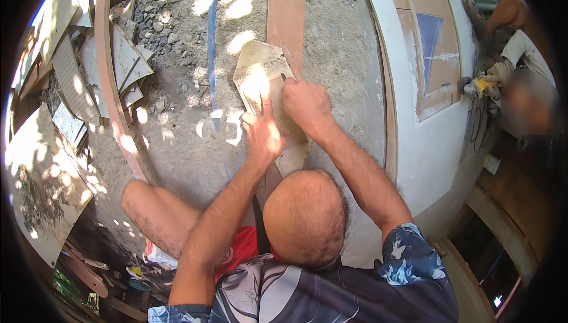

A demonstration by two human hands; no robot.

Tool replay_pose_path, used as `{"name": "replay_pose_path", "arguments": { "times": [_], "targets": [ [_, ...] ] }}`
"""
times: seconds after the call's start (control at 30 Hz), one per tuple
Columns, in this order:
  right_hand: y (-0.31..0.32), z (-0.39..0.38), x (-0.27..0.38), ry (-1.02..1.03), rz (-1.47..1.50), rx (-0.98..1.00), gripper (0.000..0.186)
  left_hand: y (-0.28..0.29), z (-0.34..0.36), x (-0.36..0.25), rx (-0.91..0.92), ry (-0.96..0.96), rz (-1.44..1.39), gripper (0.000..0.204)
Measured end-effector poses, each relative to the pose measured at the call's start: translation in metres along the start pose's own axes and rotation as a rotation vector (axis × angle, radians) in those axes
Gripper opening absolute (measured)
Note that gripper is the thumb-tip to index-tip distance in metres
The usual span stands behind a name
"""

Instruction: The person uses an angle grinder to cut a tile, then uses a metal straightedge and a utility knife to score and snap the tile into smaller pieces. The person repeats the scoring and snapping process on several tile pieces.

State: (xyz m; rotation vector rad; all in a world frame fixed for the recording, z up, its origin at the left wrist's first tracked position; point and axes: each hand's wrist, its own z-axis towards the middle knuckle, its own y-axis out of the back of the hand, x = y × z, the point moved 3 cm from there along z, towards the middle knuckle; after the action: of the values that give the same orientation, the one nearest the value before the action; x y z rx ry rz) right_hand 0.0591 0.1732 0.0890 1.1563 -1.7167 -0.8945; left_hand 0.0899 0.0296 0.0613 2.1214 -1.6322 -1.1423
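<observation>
A flat beige board (254,65) with an angled far end lies over a long reddish-brown plank (286,9) on the concrete ground. My left hand (263,136) holds this board from above near its left edge, one finger stretched forward and the thumb to the side. Just right of it, my right hand (307,105) is closed on a slim dark pen-like tool (284,77). Only the tool's short dark end shows, against the board's right edge. The fingers hide the remainder, so its exact kind is unclear.
Broken sheet pieces (74,77) are heaped at the left beside a long wooden strip (112,86). Gravel (157,27) lies beyond. A white door-like panel (423,163) stretches along the right. Past it, another person's gloved hand (500,74) grips a yellow power tool (482,84).
</observation>
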Motion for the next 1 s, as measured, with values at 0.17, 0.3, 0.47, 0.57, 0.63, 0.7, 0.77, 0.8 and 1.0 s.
{"name": "replay_pose_path", "arguments": {
  "times": [0.17,0.3,0.47,0.57,0.63,0.7,0.77,0.8,1.0],
  "targets": [
    [-0.026,-0.050,-0.009,-0.058,-0.006,0.127,0.014,-0.004,0.000,0.000,0.003,0.017,-0.028,0.124],
    [-0.053,-0.177,-0.037,-0.114,0.009,0.403,0.024,-0.009,0.002,0.000,-0.009,-0.007,-0.035,0.122],
    [-0.010,-0.196,-0.037,-0.300,0.124,0.334,0.031,-0.012,0.011,0.016,-0.028,-0.130,0.007,0.119],
    [0.005,-0.144,-0.037,-0.313,0.240,0.124,0.032,-0.016,0.010,0.014,-0.017,-0.167,-0.043,0.118],
    [-0.001,-0.115,-0.037,-0.315,0.324,0.013,0.031,-0.013,0.011,0.010,0.023,-0.156,-0.016,0.118],
    [-0.017,-0.088,-0.035,-0.284,0.362,0.001,0.030,-0.011,0.011,0.011,0.030,-0.159,0.002,0.118],
    [-0.021,-0.067,-0.029,-0.234,0.365,-0.012,0.028,-0.011,0.009,0.012,0.015,-0.188,0.011,0.118],
    [-0.019,-0.058,-0.023,-0.198,0.350,-0.019,0.027,-0.011,0.009,0.013,0.004,-0.186,0.041,0.118],
    [-0.012,-0.019,-0.010,-0.169,0.203,0.020,0.021,-0.006,0.010,0.009,0.123,-0.051,0.029,0.121]
  ]
}}
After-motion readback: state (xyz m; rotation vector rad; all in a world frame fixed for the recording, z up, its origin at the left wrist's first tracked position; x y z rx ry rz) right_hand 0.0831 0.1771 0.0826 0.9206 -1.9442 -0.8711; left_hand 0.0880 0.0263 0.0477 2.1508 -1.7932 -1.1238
